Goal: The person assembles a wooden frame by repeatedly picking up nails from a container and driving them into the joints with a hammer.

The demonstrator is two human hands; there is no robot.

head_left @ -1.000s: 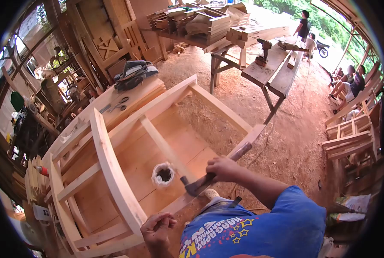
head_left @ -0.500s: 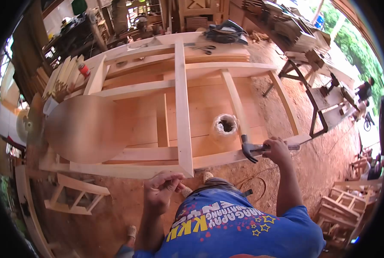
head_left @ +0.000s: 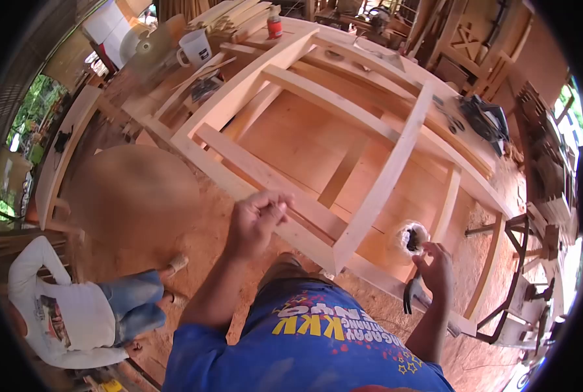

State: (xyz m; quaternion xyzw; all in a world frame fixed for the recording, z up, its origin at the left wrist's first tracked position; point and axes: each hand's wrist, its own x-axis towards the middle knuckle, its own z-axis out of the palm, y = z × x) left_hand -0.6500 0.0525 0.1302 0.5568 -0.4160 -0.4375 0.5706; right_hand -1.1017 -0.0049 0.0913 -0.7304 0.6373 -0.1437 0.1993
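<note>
My left hand (head_left: 262, 219) is closed, fingertips pinched together, above the near rail of a pale wooden frame (head_left: 379, 189). Whatever those fingers hold is too small to make out. My right hand (head_left: 436, 264) is off the hammer, fingers bent with a gap between thumb and forefinger. Its fingertips are beside the mouth of a clear plastic jar (head_left: 412, 239) with dark contents. The claw hammer (head_left: 409, 295) lies at the near rail below my right hand; my wrist hides part of its handle. The jar stands within the frame, over wide boards.
A person in a white shirt (head_left: 76, 310) is at the left. On the far side are a white mug (head_left: 195, 47), a red bottle (head_left: 274, 23), scissors (head_left: 456, 124) and a black bag (head_left: 486, 121). A trestle stand (head_left: 517, 261) is at the right.
My right hand has let go of the hammer and moved to the jar's mouth. The hammer now lies at the near rail. My view has turned left, bringing the other person into sight.
</note>
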